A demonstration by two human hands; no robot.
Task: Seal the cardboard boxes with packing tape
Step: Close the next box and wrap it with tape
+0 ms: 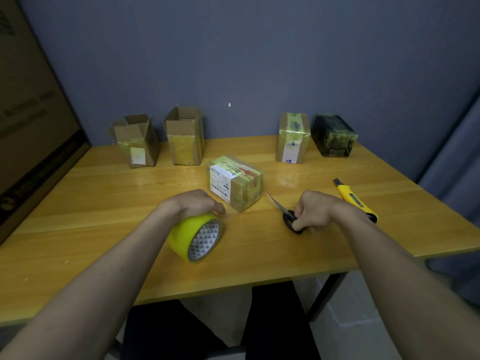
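A plain blue-grey wall (259, 61) fills the back of the room, with one small white mark (229, 104) on it just above the far edge of a yellow wooden table (259, 261), whose glossy top catches soft light from overhead. A dark metal table leg (324, 297) shows under the near right corner, standing on a pale floor (363, 320). A large brown board (33, 126) with dark printing leans along the left side, and a grey curtain (457, 165) hangs at the right.
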